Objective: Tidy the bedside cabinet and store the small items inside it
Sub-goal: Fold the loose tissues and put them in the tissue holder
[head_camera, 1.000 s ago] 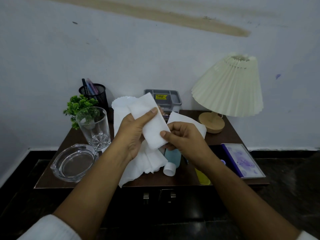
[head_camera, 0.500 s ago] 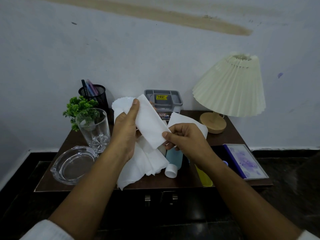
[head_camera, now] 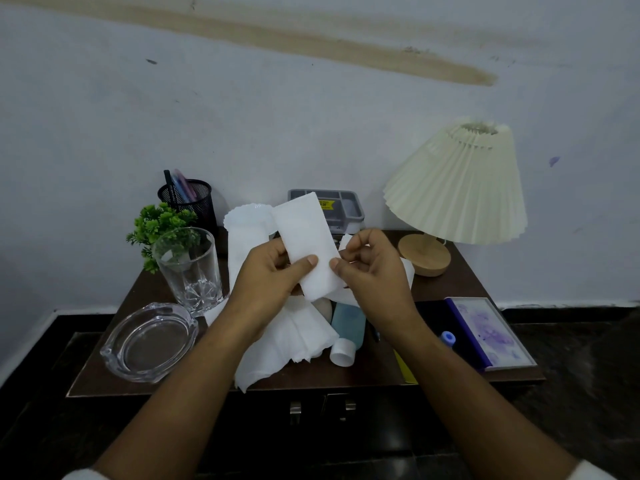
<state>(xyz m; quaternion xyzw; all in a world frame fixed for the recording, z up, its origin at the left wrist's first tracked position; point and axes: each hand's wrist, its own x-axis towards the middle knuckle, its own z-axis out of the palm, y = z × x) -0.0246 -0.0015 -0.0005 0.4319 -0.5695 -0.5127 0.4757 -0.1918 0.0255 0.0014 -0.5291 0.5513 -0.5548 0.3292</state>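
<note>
Head view: a dark wooden bedside cabinet (head_camera: 450,292) set against a pale wall.
Folded tissue (head_camera: 306,244): held above the cabinet top, tilted, pinched at its lower part from both sides.
Left hand (head_camera: 266,282): closed on the tissue, thumb pressed on its front.
Right hand (head_camera: 372,271): fingertips closed on the tissue's right edge.
Loose tissues (head_camera: 287,337): heaped under the hands, one corner hanging over the front edge.
Blue bottle (head_camera: 348,327): laid on its side, white cap toward the front.
Drinking glass (head_camera: 188,268): upright, left.
Glass ashtray (head_camera: 149,342): front left corner.
Lamp (head_camera: 457,188): rear right.
</note>
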